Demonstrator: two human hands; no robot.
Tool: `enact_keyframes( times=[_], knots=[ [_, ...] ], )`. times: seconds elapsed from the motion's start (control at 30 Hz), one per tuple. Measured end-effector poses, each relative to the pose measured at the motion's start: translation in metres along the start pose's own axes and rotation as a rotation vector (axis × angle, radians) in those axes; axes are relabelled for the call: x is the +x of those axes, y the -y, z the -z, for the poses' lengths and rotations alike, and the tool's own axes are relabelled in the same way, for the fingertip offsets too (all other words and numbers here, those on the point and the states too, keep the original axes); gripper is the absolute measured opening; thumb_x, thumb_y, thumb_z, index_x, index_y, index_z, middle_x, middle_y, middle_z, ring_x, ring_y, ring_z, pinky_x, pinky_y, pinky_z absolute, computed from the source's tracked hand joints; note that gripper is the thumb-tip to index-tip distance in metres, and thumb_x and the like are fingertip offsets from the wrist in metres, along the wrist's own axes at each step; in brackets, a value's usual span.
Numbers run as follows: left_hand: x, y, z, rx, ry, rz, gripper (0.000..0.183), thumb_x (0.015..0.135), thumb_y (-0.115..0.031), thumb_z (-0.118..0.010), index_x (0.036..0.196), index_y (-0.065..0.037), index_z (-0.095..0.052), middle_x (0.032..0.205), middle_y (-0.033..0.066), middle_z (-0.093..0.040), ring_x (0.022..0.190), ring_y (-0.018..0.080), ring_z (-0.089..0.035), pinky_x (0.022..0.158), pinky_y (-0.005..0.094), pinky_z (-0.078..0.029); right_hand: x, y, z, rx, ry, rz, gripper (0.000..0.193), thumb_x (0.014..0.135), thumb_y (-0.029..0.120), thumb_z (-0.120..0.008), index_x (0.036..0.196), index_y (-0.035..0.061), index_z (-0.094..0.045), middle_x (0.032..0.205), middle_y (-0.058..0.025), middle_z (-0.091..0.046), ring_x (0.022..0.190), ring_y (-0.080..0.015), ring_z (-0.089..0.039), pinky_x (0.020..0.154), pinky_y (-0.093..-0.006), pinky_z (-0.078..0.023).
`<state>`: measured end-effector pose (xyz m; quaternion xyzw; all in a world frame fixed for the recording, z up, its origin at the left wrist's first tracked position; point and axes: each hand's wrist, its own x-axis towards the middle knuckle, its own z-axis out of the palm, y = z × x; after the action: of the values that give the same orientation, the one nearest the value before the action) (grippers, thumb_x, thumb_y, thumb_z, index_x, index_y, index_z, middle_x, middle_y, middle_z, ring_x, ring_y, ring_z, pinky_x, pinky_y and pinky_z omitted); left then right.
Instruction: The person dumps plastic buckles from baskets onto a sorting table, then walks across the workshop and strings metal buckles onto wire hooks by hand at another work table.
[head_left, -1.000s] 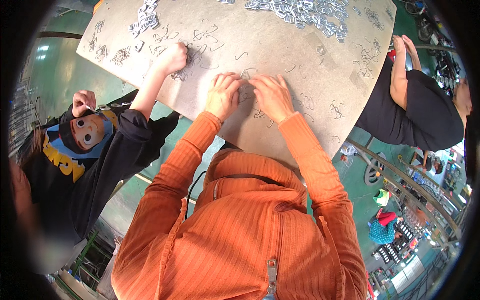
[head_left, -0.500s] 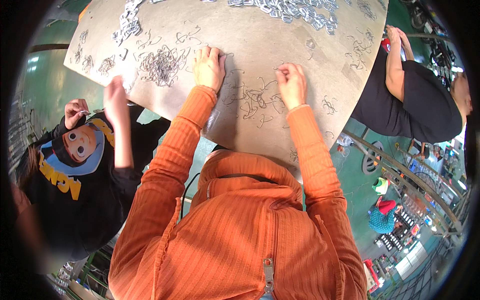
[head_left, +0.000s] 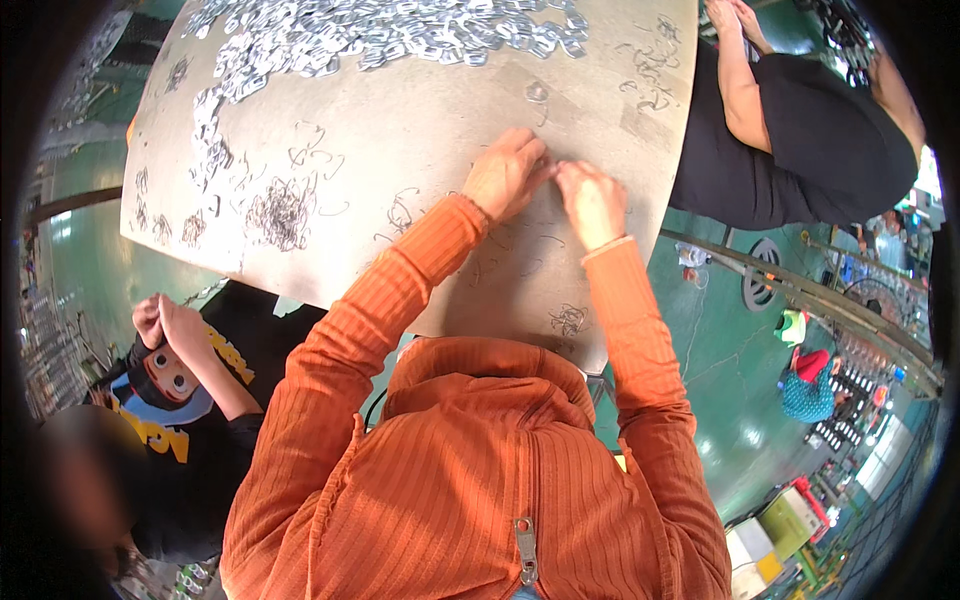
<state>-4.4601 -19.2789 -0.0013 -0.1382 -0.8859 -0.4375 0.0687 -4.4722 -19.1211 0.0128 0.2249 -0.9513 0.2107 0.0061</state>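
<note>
My left hand (head_left: pixel 505 175) and my right hand (head_left: pixel 595 203) meet at the fingertips, just above the table (head_left: pixel 420 110). The fingers of both are pinched closed; whatever is between them is too small to make out. Beneath and beside my hands lie thin, dark, bent wire pieces (head_left: pixel 545 240), partly hidden by my left hand and its shadow. A few more wire pieces (head_left: pixel 400 212) rest beside my left forearm. Further left is a dense tangled pile of the same wires (head_left: pixel 283 213).
Many flat silver metal links (head_left: pixel 400 35) cover the table's far part. A small wire clump (head_left: pixel 568 320) lies near the front edge. At left sits a person in a black printed top (head_left: pixel 180 480), hands together. Another person in black (head_left: pixel 830 140) is at the right edge.
My left hand has moved right from beside the wire pile to meet my right hand at the fingertips. The view has shifted, showing more links. The left neighbour's hands have come together.
</note>
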Motion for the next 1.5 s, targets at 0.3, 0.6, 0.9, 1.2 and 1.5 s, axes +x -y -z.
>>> enact_keyframes(
  times=[0.3, 0.6, 0.9, 1.2, 1.5],
  knots=[
    [0.035, 0.062, -0.035, 0.548, 0.165, -0.235, 0.046, 0.086, -0.019, -0.047, 0.128, -0.004, -0.036, 0.132, 0.0091, -0.037, 0.125, 0.0256, -0.031, 0.102, 0.0371, -0.027, -0.006, -0.11, 0.015, -0.253, -0.131, -0.261, 0.024, 0.076, 0.018, -0.06, 0.1, 0.0148, -0.062, 0.089, -0.005, -0.054, 0.085, -0.0232, -0.055, 0.072, -0.0381, -0.045],
    [-0.09, 0.04, 0.033, 0.354, 0.403, -0.197, 0.045, 0.076, -0.012, -0.053, 0.12, -0.007, -0.046, 0.123, 0.0074, -0.046, 0.118, 0.0204, -0.04, 0.097, 0.0357, -0.034, -0.037, -0.025, -0.014, 0.043, -0.093, -0.235, 0.013, 0.073, 0.015, -0.062, 0.085, 0.0103, -0.062, 0.086, -0.005, -0.056, 0.081, -0.023, -0.056, 0.071, -0.037, -0.045],
    [-0.091, 0.007, 0.019, 0.255, 0.211, -0.216, 0.018, 0.075, -0.011, -0.059, 0.093, -0.008, -0.057, 0.095, 0.0046, -0.056, 0.093, 0.0212, -0.052, 0.087, 0.0382, -0.038, -0.035, 0.007, -0.033, -0.01, 0.09, -0.289, 0.007, 0.07, 0.009, -0.063, 0.072, 0.0084, -0.056, 0.078, -0.0111, -0.056, 0.069, -0.0314, -0.058, 0.062, -0.0402, -0.046],
    [0.103, 0.088, 0.025, 0.528, -0.199, -0.079, 0.027, 0.079, -0.018, -0.054, 0.105, -0.012, -0.054, 0.117, 0.009, -0.046, 0.119, 0.0285, -0.035, 0.094, 0.052, -0.027, -0.059, 0.0, -0.035, 0.359, 0.094, -0.292, 0.01, 0.076, 0.005, -0.057, 0.082, 0.0029, -0.048, 0.077, -0.0152, -0.057, 0.074, -0.037, -0.055, 0.062, -0.0438, -0.043],
    [0.148, 0.167, 0.049, 0.761, -0.169, 0.324, 0.043, 0.085, -0.044, -0.039, 0.125, -0.026, -0.043, 0.135, 0.0073, -0.031, 0.128, 0.032, -0.019, 0.096, 0.0641, -0.011, -0.06, -0.007, -0.027, 0.732, 0.076, -0.5, 0.008, 0.074, 0.0, -0.058, 0.082, 0.0004, -0.058, 0.072, -0.0091, -0.06, 0.06, -0.017, -0.058, 0.057, -0.0278, -0.045]
  ],
)
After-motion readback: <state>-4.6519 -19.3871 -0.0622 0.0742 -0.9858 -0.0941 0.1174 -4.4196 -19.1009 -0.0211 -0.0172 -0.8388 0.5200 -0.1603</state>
